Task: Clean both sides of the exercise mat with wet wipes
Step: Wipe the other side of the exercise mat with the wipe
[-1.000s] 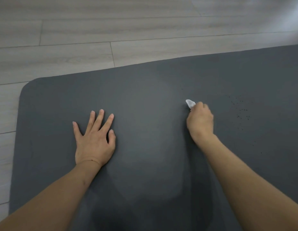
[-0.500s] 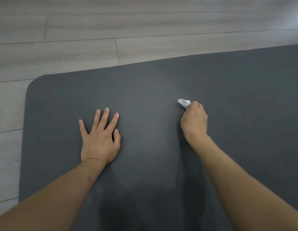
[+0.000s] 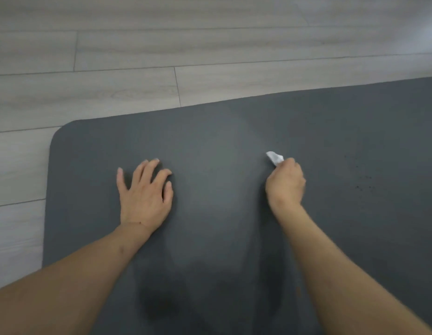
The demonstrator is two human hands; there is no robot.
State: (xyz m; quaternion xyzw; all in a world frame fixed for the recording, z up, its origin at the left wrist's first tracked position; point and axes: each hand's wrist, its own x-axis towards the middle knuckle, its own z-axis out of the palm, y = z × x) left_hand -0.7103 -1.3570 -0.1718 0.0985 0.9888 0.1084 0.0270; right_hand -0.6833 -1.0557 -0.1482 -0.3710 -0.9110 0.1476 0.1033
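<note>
We see the exercise mat (image 3: 234, 146) flat on the floor (image 3: 113, 56). Left hand (image 3: 144, 197), fingers loose, braces it; right hand (image 3: 285, 184) grips wet wipe (image 3: 274, 157) against mat's middle.

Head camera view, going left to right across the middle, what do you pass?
Wood floor → mat's left edge → left hand → wet wipe → right hand → dark specks.
</note>
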